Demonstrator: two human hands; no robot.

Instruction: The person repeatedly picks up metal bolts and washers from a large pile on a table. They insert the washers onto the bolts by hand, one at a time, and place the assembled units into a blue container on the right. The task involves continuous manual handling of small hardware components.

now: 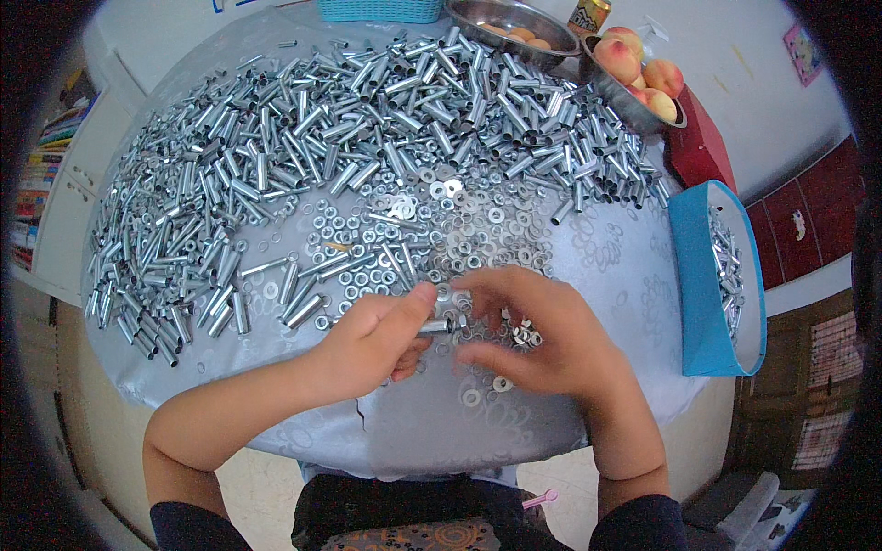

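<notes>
A short metal tube (434, 326) is pinched in the left hand (372, 344) at frame centre, while the right hand (542, 344) is curled at its open end, fingertips pressed on something too small to tell. Loose washers (432, 243) are scattered just above, so a slip could easily get one knocked off the table (625, 275).

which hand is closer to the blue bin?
Right. The right hand lies just left of the blue bin, with bare cloth between them. The left hand, pinching a metal tube, sits farther left, beyond the right hand.
</notes>
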